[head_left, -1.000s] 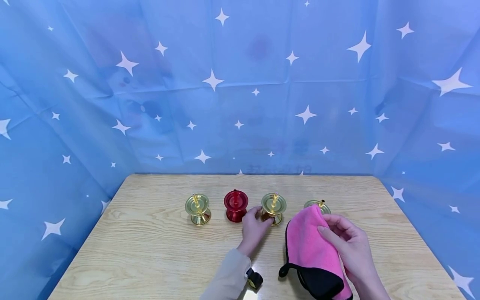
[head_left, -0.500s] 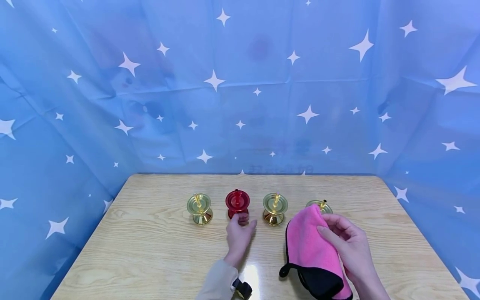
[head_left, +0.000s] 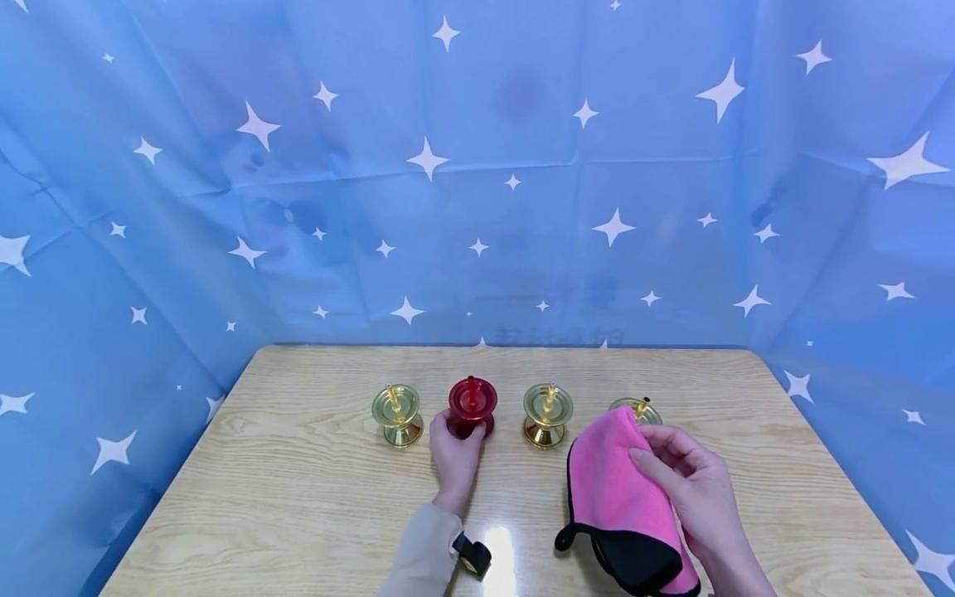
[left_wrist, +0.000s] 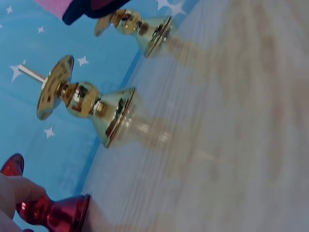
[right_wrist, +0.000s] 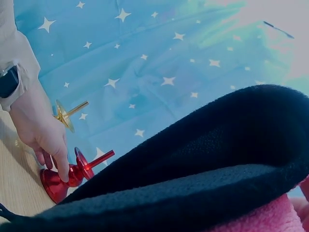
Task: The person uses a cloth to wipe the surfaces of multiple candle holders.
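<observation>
A red metal candle holder with a dished top and a thin upright tube stands in a row with several gold ones. My left hand grips it low, thumb on one side and fingers on the other, under the dish. In the right wrist view the thumb lies against the red holder's waist, and its base stays low at the wood. My right hand pinches a pink cloth with black edging, held up in a fold. That cloth covers most of the rightmost gold candle holder.
One gold candle holder stands left of the red one, another gold candle holder to its right. The wooden table ends at a blue star-printed curtain behind and on both sides.
My left hand has moved left from the gold holder right of the red one and now grips the red holder. My right hand and the cloth have stayed in place.
</observation>
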`<action>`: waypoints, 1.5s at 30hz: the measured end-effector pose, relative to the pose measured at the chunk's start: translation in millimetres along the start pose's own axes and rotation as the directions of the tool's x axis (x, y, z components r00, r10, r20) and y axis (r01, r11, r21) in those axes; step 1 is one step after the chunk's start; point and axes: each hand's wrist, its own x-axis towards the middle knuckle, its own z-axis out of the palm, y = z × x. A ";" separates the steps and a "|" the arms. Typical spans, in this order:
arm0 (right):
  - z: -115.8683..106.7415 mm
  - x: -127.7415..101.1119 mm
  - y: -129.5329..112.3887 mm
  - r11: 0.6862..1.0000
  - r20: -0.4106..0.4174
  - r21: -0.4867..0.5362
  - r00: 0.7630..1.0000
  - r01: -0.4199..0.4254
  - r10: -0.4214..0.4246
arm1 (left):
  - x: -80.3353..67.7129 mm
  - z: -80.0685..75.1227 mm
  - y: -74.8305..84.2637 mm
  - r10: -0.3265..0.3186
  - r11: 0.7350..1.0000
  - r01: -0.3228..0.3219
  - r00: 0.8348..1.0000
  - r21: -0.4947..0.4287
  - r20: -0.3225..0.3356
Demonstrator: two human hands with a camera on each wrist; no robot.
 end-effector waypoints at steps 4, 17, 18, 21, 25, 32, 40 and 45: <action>0.3 0.2 0.3 1.000 0.003 0.007 1.000 -0.001 0.001 | 4.2 0.8 -2.6 0.003 1.000 -0.004 1.000 0.014 0.028; 1.0 0.4 0.3 1.000 -0.004 0.004 1.000 -0.005 0.005 | 10.0 4.0 -6.6 0.044 0.985 -0.051 0.998 0.167 0.041; 0.9 0.4 0.5 1.000 -0.002 0.008 1.000 -0.002 0.002 | 10.0 4.0 -6.7 0.051 0.986 -0.057 0.998 0.159 0.038; 0.7 0.2 0.4 1.000 0.003 0.020 1.000 0.011 -0.011 | 10.5 3.8 -7.8 0.062 0.988 -0.066 0.998 0.139 0.033; 0.5 0.2 -0.1 1.000 0.002 0.014 1.000 0.008 -0.008 | 10.3 2.9 -8.6 0.060 0.992 -0.063 0.998 0.107 0.034; 1.1 0.2 -0.7 1.000 -0.007 0.005 1.000 -0.007 0.007 | 7.8 0.9 -11.3 0.077 0.997 -0.079 0.995 0.023 0.069; 3.8 1.9 -0.9 1.000 -0.028 0.005 1.000 -0.006 0.006 | 4.4 -4.9 -10.5 0.094 0.995 -0.087 0.986 -0.054 0.135; 6.5 4.3 -1.0 1.000 -0.010 0.022 1.000 -0.004 0.005 | 1.1 -9.1 -6.0 0.117 0.992 -0.109 0.980 -0.060 0.163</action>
